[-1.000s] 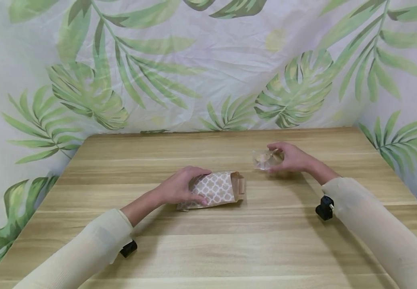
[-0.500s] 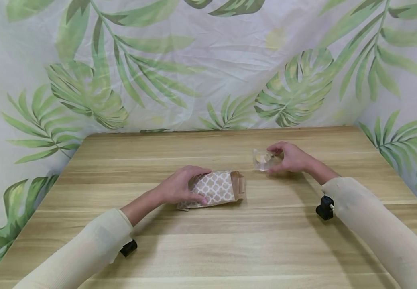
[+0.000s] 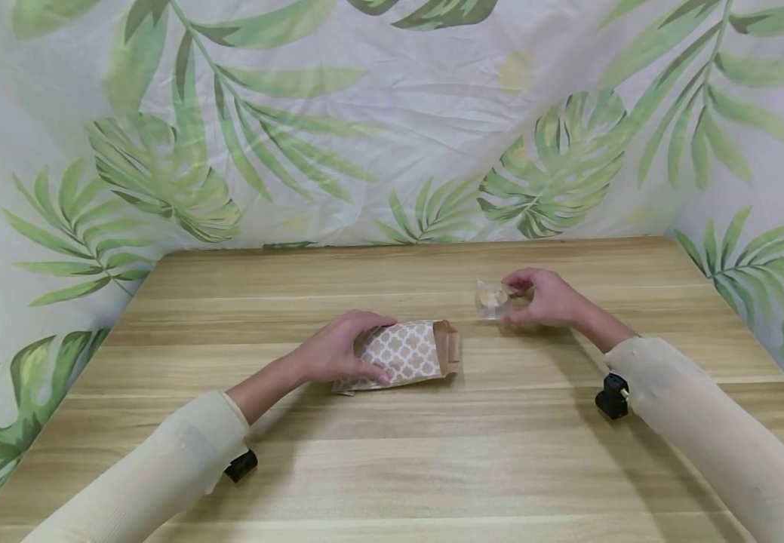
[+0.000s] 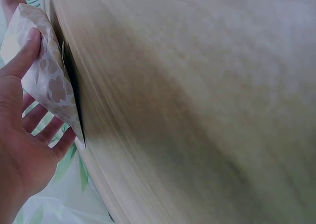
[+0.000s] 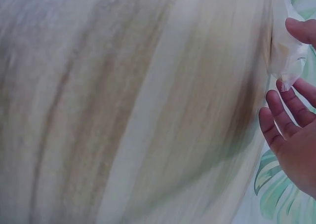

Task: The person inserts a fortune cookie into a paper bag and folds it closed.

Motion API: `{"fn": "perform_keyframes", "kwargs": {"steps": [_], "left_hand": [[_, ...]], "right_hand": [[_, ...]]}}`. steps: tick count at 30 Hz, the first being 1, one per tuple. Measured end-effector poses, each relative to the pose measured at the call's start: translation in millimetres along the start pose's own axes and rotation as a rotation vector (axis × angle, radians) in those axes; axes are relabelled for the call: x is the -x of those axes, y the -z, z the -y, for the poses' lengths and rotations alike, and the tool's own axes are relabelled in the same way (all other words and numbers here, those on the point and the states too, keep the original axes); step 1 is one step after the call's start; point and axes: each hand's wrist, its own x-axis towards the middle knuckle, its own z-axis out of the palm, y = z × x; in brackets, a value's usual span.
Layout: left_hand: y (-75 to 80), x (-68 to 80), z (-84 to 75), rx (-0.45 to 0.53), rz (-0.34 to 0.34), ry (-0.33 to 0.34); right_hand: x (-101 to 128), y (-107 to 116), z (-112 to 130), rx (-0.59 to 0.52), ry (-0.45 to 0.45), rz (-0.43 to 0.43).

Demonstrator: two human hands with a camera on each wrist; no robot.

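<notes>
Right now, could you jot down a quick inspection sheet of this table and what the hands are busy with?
Surface: light wooden table, striped grain.
Job's things: patterned paper bag lying on its side, open end toward the right; small clear plastic packet with something pale inside.
Clutter: nothing seen.
Grips: left hand holds the bag's closed end, thumb on top; right hand pinches the packet at the table.
Cables: nothing seen; a small black camera sits under each wrist.
Surroundings: leaf-print cloth hung behind and to both sides.
</notes>
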Motion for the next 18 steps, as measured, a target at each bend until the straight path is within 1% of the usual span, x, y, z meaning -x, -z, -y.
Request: {"fn": "perform_keyframes", "kwargs": {"steps": [7,18], "left_hand": [[-0.4,-0.2,1.1,0.002,-0.004,-0.003],[-0.7,-0.9,1.4,0.022,-0.005,0.007]], "right_hand": [[2.4,-0.8,-0.1,-0.021,0.01,-0.019],[9.6,-1.3,8.3,-0.026,0.047,-0.046]]}}
